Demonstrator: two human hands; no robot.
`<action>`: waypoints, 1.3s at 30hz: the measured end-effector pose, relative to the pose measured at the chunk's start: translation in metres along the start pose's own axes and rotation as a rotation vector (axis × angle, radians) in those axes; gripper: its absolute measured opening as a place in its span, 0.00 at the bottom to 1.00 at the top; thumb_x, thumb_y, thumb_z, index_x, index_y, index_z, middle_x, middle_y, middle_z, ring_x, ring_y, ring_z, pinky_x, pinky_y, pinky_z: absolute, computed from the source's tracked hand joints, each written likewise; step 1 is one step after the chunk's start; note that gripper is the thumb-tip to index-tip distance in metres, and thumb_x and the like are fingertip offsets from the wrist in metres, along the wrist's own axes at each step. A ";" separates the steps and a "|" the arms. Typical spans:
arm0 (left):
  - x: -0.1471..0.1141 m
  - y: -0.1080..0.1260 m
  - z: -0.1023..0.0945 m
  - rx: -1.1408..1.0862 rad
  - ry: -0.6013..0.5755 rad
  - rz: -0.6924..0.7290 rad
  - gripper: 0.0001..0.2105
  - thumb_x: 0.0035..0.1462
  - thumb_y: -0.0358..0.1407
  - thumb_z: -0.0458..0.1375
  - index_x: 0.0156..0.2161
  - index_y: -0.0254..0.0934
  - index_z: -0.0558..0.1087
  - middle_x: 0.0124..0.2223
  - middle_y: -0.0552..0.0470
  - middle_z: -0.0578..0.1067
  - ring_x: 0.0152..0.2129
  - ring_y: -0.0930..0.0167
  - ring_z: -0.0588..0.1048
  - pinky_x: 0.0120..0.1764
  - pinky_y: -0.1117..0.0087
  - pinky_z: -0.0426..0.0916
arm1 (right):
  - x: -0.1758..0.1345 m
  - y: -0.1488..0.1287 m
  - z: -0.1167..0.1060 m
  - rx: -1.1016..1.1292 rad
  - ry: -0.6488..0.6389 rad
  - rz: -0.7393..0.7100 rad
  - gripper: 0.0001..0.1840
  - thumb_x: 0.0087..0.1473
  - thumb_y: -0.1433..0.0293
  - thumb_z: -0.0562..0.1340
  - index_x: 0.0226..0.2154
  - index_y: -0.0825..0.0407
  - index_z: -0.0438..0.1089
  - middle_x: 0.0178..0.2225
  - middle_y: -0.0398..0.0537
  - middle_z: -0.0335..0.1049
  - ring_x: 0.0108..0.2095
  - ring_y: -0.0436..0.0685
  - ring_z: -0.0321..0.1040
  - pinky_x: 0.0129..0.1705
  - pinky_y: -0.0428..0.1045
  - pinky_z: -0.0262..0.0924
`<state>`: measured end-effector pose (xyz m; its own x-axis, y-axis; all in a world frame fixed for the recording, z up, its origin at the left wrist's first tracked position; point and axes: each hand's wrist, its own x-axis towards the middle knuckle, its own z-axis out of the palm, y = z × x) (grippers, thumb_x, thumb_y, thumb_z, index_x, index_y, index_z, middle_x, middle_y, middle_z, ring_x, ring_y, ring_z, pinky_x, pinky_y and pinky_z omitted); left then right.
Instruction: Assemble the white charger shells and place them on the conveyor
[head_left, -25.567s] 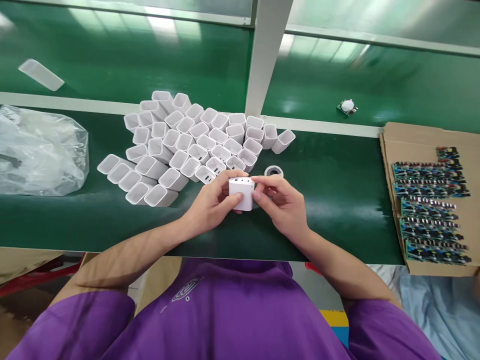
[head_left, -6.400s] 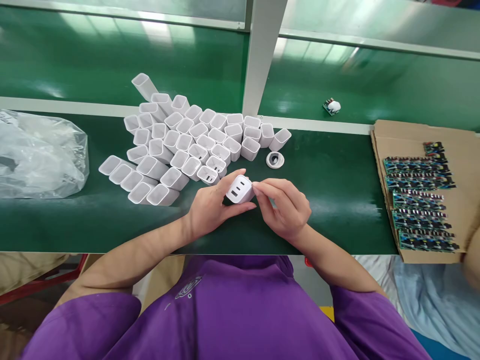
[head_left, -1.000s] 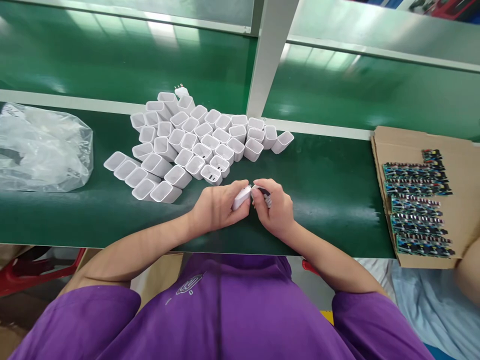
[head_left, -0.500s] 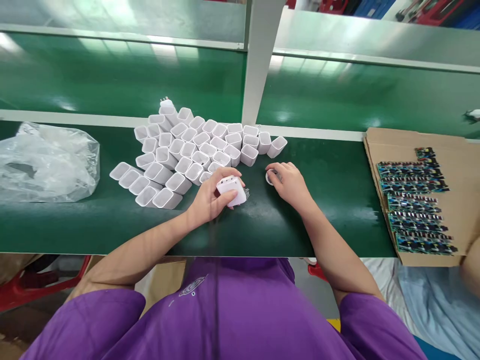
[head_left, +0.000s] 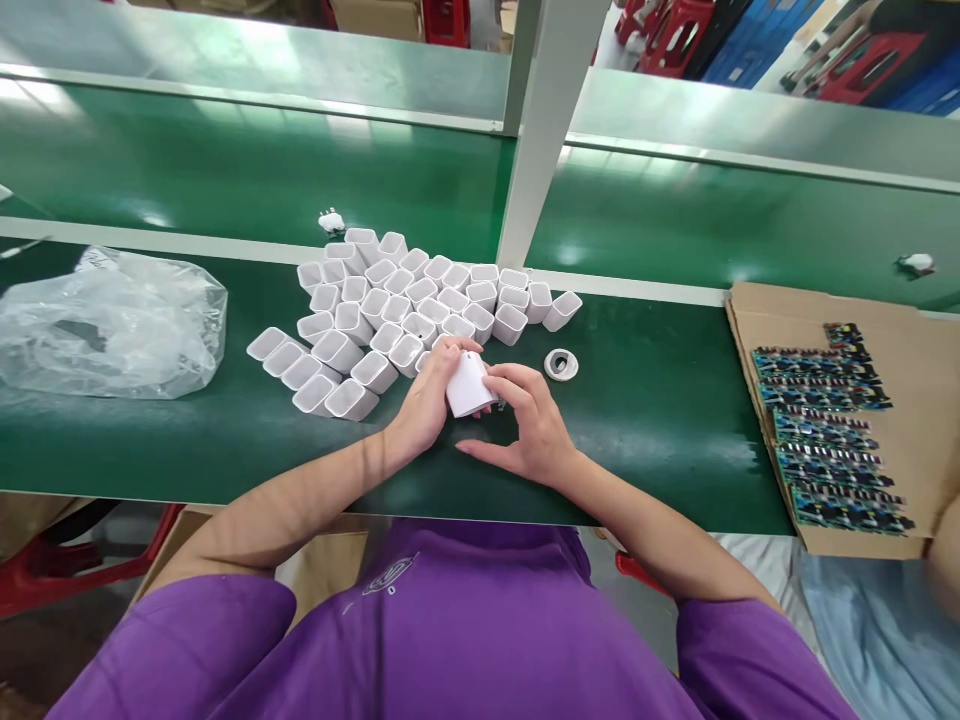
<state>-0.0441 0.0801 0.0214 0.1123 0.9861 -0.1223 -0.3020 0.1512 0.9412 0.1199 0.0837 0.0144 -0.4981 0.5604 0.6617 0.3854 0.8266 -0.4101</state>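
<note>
My left hand (head_left: 429, 398) is closed around a white plastic charger housing (head_left: 469, 386) above the near middle of the bench, its flat side facing up. From the right, the fingertips of my right hand (head_left: 529, 420) touch the edge of that housing. The thumb of this hand is spread well away from the fingers. Small metal bits (head_left: 499, 404) show by the housing's lower right corner, partly hidden by the fingers. On the bench beyond my right hand lies a small round white ring (head_left: 561, 365) with a dark centre.
Many open white housings (head_left: 390, 307) stand grouped behind my left hand. A clear plastic bag (head_left: 142, 330) lies at the left. Circuit boards (head_left: 832, 420) sit in rows on cardboard (head_left: 919, 400) at the right. White plugs (head_left: 331, 221) rest behind the bench, near a post (head_left: 536, 170).
My right hand has let go of the round white ring and moved left to the housing. My left hand has turned the housing. The camera view has tilted up slightly.
</note>
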 end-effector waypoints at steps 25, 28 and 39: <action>0.008 0.000 0.003 -0.125 -0.282 -0.312 0.27 0.55 0.56 0.55 0.48 0.34 0.70 0.37 0.43 0.79 0.26 0.70 0.75 0.27 0.72 0.71 | 0.075 0.120 -0.045 -0.091 0.159 0.367 0.22 0.57 0.52 0.60 0.48 0.48 0.66 0.43 0.48 0.73 0.41 0.57 0.71 0.44 0.54 0.68; 0.008 -0.001 0.002 -0.076 -0.294 -0.288 0.27 0.54 0.57 0.55 0.44 0.33 0.72 0.33 0.46 0.78 0.25 0.71 0.74 0.26 0.73 0.70 | 0.097 0.187 -0.043 -0.130 0.056 0.556 0.23 0.55 0.53 0.61 0.47 0.51 0.68 0.44 0.51 0.73 0.41 0.58 0.71 0.46 0.56 0.67; 0.007 0.001 0.000 -0.048 -0.261 -0.176 0.26 0.54 0.58 0.55 0.38 0.33 0.72 0.29 0.48 0.76 0.22 0.72 0.74 0.25 0.72 0.71 | 0.110 0.196 -0.044 -0.193 -0.099 0.635 0.29 0.57 0.62 0.58 0.59 0.55 0.61 0.51 0.57 0.69 0.48 0.61 0.68 0.52 0.59 0.64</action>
<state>-0.0434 0.0873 0.0215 0.4038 0.8946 -0.1913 -0.3000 0.3270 0.8961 0.1752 0.3054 0.0345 -0.1941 0.9447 0.2645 0.7549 0.3160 -0.5747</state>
